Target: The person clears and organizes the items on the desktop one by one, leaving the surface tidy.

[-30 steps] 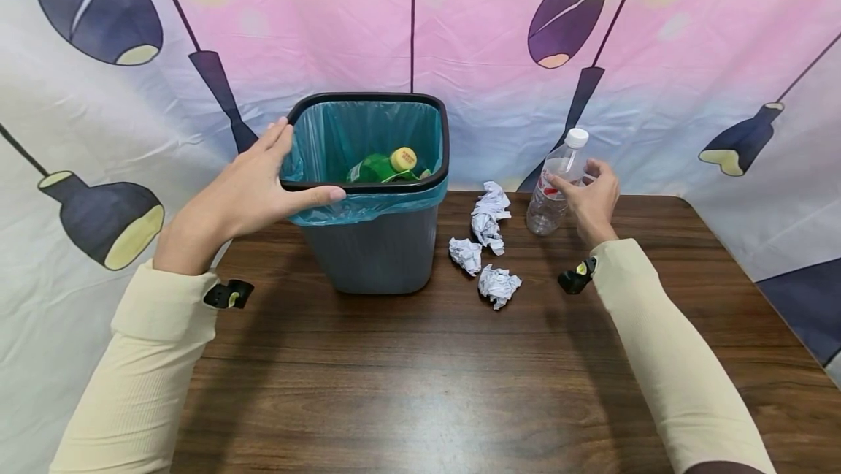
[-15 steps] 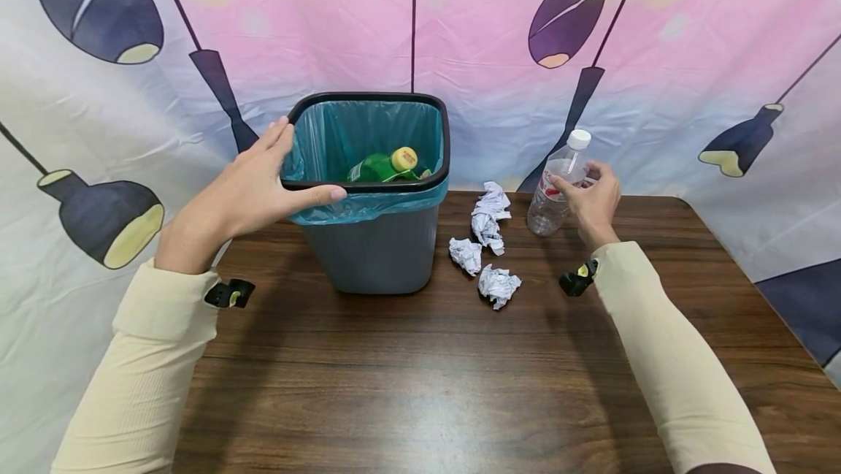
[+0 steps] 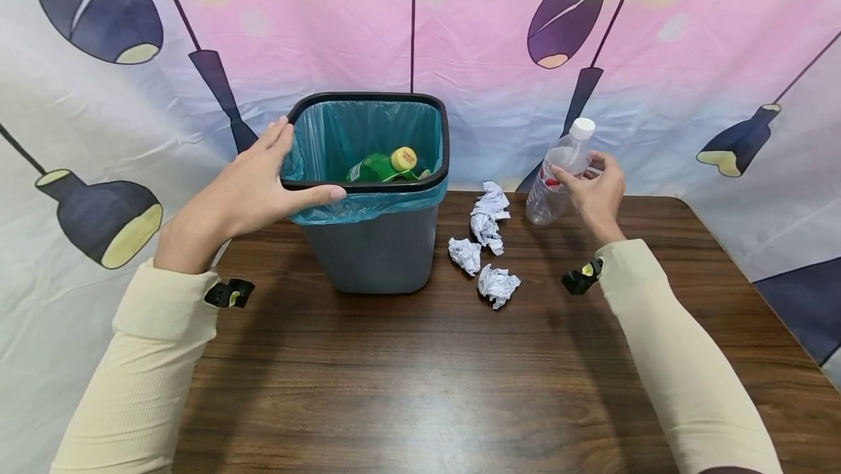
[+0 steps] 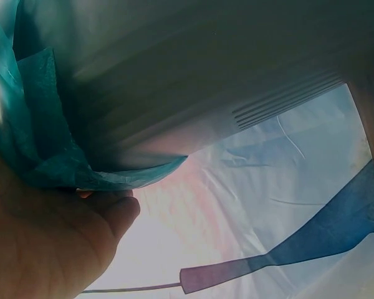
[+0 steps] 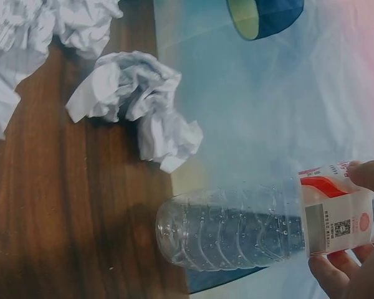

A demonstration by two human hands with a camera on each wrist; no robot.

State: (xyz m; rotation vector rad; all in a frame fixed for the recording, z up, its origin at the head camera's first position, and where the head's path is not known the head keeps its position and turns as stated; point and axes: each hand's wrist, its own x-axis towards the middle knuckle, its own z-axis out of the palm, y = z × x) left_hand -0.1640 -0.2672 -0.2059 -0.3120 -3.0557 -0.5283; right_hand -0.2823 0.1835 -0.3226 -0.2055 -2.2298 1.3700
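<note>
My right hand (image 3: 596, 193) pinches a clear plastic bottle (image 3: 550, 204) by its red-and-white label, thumb on one side and fingers on the other. The bottle has a white cap and leans slightly; its base seems just off the table. In the right wrist view, droplets cling inside the bottle (image 5: 237, 230). My left hand (image 3: 239, 193) rests on the near-left corner of a grey trash bin (image 3: 381, 255), its fingers straight along the rim and its thumb along the front edge. A green bottle (image 3: 377, 167) with a yellow cap lies inside the bin, partly hidden by the rim.
Crumpled white paper balls (image 3: 498, 285) lie between the bin and the plastic bottle. A teal liner (image 3: 368, 209) folds over the bin's black rim. A patterned curtain (image 3: 486, 58) hangs behind the dark wooden table (image 3: 394, 386).
My right hand has lifted the plastic bottle slightly, and its cap has tipped a little to the right. The left hand and the bin have stayed in place.
</note>
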